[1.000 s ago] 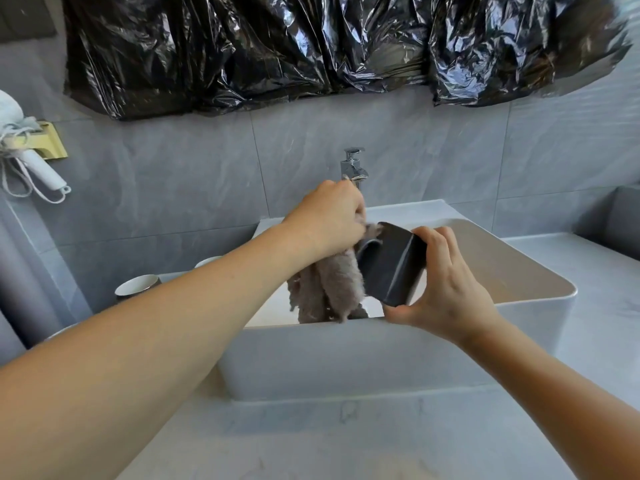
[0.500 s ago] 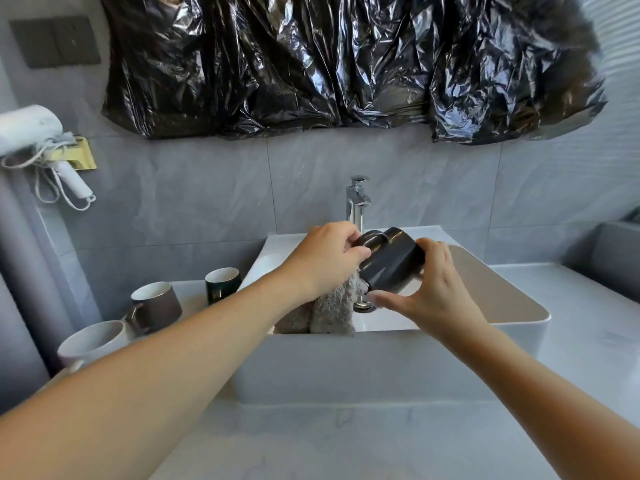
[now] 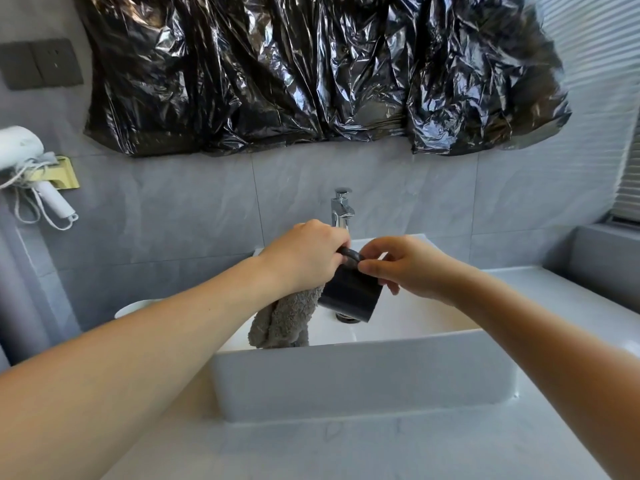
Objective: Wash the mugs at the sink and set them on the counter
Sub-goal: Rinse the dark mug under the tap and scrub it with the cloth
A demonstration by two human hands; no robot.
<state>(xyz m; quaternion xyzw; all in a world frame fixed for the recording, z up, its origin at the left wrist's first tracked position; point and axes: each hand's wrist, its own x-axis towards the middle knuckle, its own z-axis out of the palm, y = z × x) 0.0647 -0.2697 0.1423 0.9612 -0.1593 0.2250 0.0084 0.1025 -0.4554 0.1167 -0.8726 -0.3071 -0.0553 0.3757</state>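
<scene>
Over the white sink (image 3: 363, 379), just in front of the tap (image 3: 341, 211), hangs the dark mug (image 3: 349, 296), tilted with its handle uppermost and its mouth turned down and away toward the drain. The left hand (image 3: 304, 258) has its fingers curled round the handle end and round a grey cloth (image 3: 282, 322), which trails from under the palm into the basin. The right hand (image 3: 412, 268) pinches the mug near the handle between thumb and forefinger, the other fingers loosely bent beside the wall.

The step in hand looks to be wiping the handle and rim with the cloth. To do it well, I would let the right hand take a fuller hold round the mug's body, since a two-finger pinch on wet glazed ware is apt to slip. The left hand can then work the cloth through the handle loop and round the lip. Keep the mug low above the basin, so a slip means a short fall. No water can be seen running from the tap, so a rinse is likely yet to come.

On the worktop (image 3: 346, 452) to the left, part of a white mug (image 3: 133, 306) shows behind the forearm. Black plastic sheeting (image 3: 311, 71) hangs on the tiled wall above, and a white hairdryer (image 3: 24, 161) sits in a holder at far left.
</scene>
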